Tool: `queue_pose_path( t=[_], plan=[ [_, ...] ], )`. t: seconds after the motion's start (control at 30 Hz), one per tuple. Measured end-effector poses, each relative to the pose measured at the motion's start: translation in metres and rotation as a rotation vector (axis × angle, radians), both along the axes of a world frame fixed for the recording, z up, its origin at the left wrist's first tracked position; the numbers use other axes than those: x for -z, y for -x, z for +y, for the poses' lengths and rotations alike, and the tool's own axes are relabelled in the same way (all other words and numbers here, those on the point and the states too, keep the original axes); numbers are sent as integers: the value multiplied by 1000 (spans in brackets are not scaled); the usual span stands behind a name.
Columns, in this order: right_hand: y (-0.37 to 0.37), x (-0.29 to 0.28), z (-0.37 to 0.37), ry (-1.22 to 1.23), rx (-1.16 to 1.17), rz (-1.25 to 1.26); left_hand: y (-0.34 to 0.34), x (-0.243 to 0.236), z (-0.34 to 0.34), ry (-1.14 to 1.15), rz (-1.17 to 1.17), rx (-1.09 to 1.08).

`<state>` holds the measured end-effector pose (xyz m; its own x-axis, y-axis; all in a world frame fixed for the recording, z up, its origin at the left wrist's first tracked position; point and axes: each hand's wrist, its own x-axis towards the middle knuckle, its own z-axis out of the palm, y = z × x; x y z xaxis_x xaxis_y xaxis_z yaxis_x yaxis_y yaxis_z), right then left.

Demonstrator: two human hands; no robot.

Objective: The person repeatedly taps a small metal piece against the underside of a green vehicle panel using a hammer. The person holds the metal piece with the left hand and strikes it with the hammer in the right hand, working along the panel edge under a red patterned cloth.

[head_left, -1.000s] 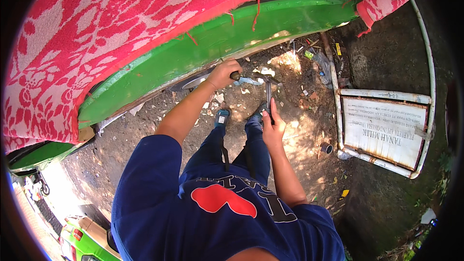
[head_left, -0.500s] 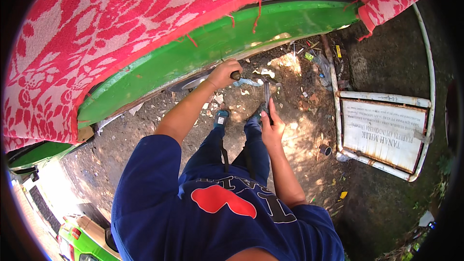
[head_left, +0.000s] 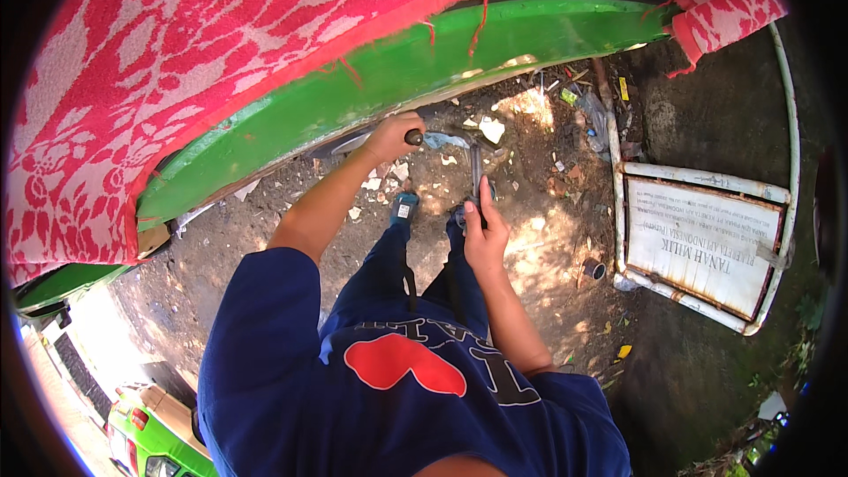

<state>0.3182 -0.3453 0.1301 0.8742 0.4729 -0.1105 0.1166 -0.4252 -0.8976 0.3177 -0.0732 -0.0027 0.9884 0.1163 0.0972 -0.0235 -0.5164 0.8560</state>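
My left hand (head_left: pixel 395 138) is wrapped round a hand tool with a dark, rounded handle end (head_left: pixel 413 137). It is held at the lower edge of a green car body panel (head_left: pixel 371 102); the tool's working end is hidden behind my fingers. Just to the right, my right hand (head_left: pixel 486 234) grips a hammer (head_left: pixel 476 172) by its handle, thumb and forefinger stretched along it. The hammer head is up near a pale flake (head_left: pixel 491 130), a short way from the tool's handle end, not touching it.
A red and white patterned blanket (head_left: pixel 238 62) covers the car's top. Pale chips (head_left: pixel 373 184) litter the dirt below the panel. To the right, a rusty white metal frame holds a sign board (head_left: pixel 698 238), with a small can (head_left: pixel 594 269) beside it. Another green car (head_left: pixel 146 433) stands lower left.
My left hand has shifted slightly left and down along the panel's edge with the tool. The hammer has moved a little left. A larger pale flake now shows near the hammer head.
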Motion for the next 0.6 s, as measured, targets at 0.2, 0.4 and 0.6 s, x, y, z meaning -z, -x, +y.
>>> queue_pose_path(
  t=[0.2, 0.4, 0.6],
  plan=[
    [-9, -1, -8, -1, 46, 74, -10, -19, -18, -1, -109, 103],
    [-14, -1, -9, -13, 72, 144, -24, -28, -15, -82, -187, 168],
    [-10, -2, -12, -3, 90, 119, -23, -25, -11, -72, -116, 152]
  ],
)
